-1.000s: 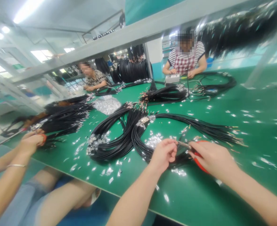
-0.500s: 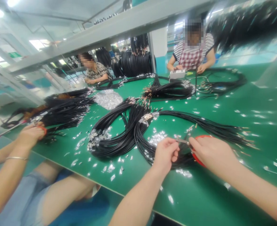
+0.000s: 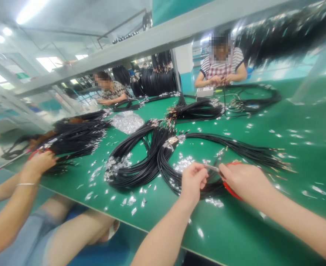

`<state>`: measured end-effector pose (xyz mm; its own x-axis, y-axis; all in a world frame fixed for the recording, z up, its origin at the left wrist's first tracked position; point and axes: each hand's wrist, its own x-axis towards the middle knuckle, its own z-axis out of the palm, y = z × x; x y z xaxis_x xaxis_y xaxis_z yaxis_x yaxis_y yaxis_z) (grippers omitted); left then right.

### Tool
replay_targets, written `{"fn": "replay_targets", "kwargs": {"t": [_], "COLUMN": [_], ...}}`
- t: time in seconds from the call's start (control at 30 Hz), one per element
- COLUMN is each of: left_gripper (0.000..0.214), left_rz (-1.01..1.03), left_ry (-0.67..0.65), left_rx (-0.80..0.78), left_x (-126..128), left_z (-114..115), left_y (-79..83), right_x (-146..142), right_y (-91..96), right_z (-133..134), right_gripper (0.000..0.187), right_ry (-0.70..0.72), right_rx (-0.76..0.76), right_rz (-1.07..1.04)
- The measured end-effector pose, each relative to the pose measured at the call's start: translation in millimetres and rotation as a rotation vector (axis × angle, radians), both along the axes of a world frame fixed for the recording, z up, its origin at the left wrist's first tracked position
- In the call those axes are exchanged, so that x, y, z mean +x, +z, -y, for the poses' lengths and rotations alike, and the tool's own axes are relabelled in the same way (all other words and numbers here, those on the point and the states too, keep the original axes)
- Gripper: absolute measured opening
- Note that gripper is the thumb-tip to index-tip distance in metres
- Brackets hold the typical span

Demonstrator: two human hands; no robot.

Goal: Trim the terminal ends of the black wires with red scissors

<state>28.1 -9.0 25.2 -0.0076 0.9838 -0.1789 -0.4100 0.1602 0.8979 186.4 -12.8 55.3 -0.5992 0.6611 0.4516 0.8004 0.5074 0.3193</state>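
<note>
My left hand (image 3: 193, 180) is closed in a pinch on the end of a thin black cable (image 3: 210, 168) with a metal tip. My right hand (image 3: 244, 181) is closed round a red-handled tool (image 3: 229, 190), and its thumb meets the same cable end. Both hands rest over a looped bundle of black cables (image 3: 179, 162) on the green table (image 3: 262, 229). Small clear plastic bits (image 3: 183, 163) lie scattered around the bundle.
More black cable bundles (image 3: 77, 136) lie to the left and at the back (image 3: 196, 109). A co-worker's hand (image 3: 39, 164) at my left holds something red. Two people sit across the table. A grey shelf rail (image 3: 152, 38) crosses overhead.
The view shook a little. My hands stayed together on the cable end. The co-worker's hand at the left shifted slightly.
</note>
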Motion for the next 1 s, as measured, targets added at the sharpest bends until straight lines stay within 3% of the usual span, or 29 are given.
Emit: {"fn": "replay_targets", "kwargs": {"t": [0.3,0.57,0.83,1.0], "left_gripper": [0.021,0.016,0.011,0.008], "left_rz": [-0.041,-0.142,-0.311,-0.397], "left_ry": [-0.041,0.019,0.096,0.15], "left_rx": [0.048,0.037,0.107,0.153], "left_x": [2.3,0.3,-2.9,-3.0], "left_z": [-2.1,-7.4,-7.5,-6.3], "left_y": [-8.7,-17.8,-18.1,-17.9], "right_x": [6.3,4.1,-8.7,-14.5], "right_y": [-4.7,5.0,4.8,5.8], "right_z": [-1.3,-2.6,3.2,6.7], "right_gripper": [0.025,0.025,0.018,0.017], "right_ry": [-0.035,0.037,-0.052,-0.103], "right_rx": [-0.107,-0.017,0.072,0.022], "right_rz": [-0.055,-0.035,0.07,0.072]}}
